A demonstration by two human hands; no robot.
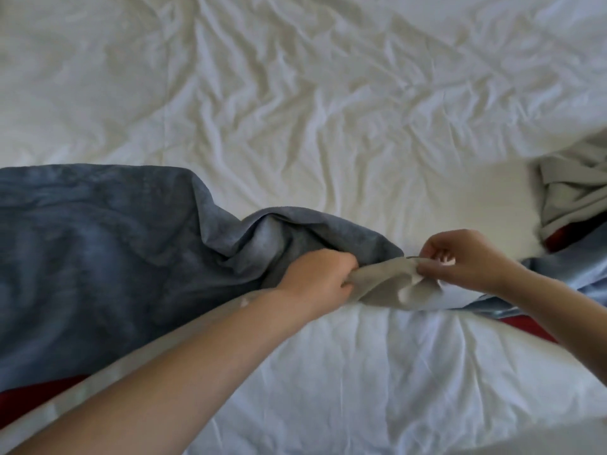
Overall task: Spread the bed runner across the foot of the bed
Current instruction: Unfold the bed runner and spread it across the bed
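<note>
A blue bed runner point(98, 251) with a pale grey underside lies over the left half of the bed's foot, bunching into folds toward the middle. My left hand point(317, 279) grips the gathered edge at the centre. My right hand point(466, 261) pinches the runner's grey end just to the right, close beside the left hand. The white wrinkled bed sheet point(295, 110) fills the rest of the view.
A crumpled grey cloth point(571, 192) sits at the right edge of the bed. Red fabric point(522, 326) shows below the mattress edge on the right, and more of it shows at the lower left. A light blue cloth point(565, 267) lies behind my right wrist.
</note>
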